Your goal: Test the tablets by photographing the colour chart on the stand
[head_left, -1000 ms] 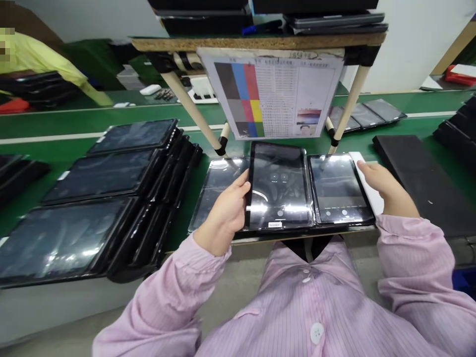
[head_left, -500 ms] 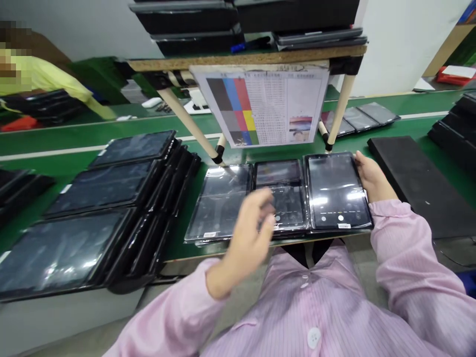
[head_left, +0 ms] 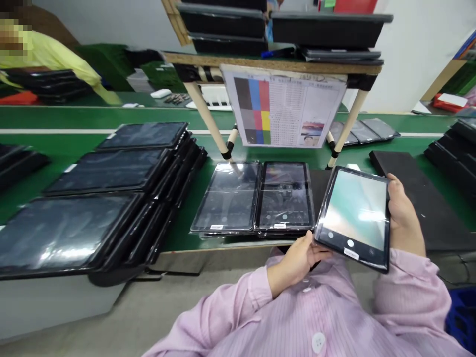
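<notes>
Hands first: our right hand [head_left: 403, 218] grips the lit tablet [head_left: 356, 216] by its right edge, fingers wrapped behind it, while our left hand [head_left: 299, 258] pinches its lower left corner between thumb and fingers. We hold the tablet tilted and lifted clear of the green bench [head_left: 111, 119], just above the bench's near edge and in front of our pink shirt [head_left: 316, 317]. Its screen glows pale green and white.

Just left of it, two dark tablets [head_left: 256, 198] lie flat side by side on the bench, touching one another. Further left, stacked tablets [head_left: 111, 198] lean in overlapping rows. Above, a wooden shelf [head_left: 275, 64] carries black trays [head_left: 327, 27]; we cannot tell what they hold. A colour chart sheet [head_left: 284, 111] hangs from the shelf's front edge. A black foam pad [head_left: 420, 198] lies on the bench beside our right hand.
</notes>
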{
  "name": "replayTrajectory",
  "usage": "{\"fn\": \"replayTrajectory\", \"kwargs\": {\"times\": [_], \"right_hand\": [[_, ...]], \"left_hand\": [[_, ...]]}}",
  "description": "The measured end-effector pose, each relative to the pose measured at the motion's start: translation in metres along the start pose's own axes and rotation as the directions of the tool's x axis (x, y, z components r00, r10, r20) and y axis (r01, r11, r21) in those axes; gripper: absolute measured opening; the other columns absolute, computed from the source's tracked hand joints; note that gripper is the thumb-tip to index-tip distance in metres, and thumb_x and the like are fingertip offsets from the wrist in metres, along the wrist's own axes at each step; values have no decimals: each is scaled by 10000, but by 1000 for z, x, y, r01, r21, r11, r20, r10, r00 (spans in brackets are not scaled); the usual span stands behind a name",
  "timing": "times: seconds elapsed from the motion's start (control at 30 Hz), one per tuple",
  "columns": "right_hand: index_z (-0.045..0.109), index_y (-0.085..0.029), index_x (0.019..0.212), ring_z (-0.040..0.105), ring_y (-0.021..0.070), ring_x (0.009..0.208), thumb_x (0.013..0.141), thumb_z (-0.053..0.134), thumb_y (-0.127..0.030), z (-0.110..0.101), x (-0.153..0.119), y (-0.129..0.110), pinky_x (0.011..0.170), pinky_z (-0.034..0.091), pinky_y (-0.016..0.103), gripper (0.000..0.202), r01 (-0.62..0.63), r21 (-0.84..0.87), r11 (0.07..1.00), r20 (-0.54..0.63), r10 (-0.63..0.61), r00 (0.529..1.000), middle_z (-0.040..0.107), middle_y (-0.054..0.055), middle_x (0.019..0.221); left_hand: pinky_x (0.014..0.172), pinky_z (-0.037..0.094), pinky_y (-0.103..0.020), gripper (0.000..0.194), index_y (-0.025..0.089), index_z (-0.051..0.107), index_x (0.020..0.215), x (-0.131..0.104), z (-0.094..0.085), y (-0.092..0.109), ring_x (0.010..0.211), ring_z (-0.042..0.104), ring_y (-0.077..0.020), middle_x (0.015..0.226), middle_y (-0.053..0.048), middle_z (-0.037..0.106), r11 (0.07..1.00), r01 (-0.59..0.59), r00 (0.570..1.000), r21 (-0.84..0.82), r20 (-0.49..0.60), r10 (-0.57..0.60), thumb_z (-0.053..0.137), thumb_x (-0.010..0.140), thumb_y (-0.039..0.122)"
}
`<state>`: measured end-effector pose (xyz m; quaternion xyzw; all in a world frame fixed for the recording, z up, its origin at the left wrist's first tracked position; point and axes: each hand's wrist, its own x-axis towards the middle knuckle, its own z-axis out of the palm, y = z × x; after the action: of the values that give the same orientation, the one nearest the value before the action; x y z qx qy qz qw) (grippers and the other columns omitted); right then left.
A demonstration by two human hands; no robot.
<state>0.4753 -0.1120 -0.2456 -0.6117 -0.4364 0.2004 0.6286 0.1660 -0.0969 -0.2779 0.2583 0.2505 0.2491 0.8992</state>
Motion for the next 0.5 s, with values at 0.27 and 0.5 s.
{"fn": "replayTrajectory", "kwargs": {"times": [0.27, 0.5], "right_hand": [[475, -474, 1541, 701, 291, 1273, 1021, 594, -607, 104, 4, -109, 1045, 633, 503, 550, 193, 327, 925, -79, -177, 981, 719, -3, 1370], [522, -364, 1542, 413, 278, 1581, 1012, 583, -637, 189, -30, -116, 1324, 385, 541, 599, 294, 347, 890, 63, -335, 940, 467, 1, 1678]], "left_hand": [[816, 699, -381, 635, 366, 633, 1474, -49, -15, 72, 1001, 802, -224, 1267, -36, 805, 961, -258, 961, -96, 76, 266, 869, 886, 407], [938, 669, -344, 471, 383, 725, 1380, -68, -55, 118, 1119, 790, -222, 1328, -15, 792, 827, -555, 829, 89, -20, 558, 822, 919, 366]]}}
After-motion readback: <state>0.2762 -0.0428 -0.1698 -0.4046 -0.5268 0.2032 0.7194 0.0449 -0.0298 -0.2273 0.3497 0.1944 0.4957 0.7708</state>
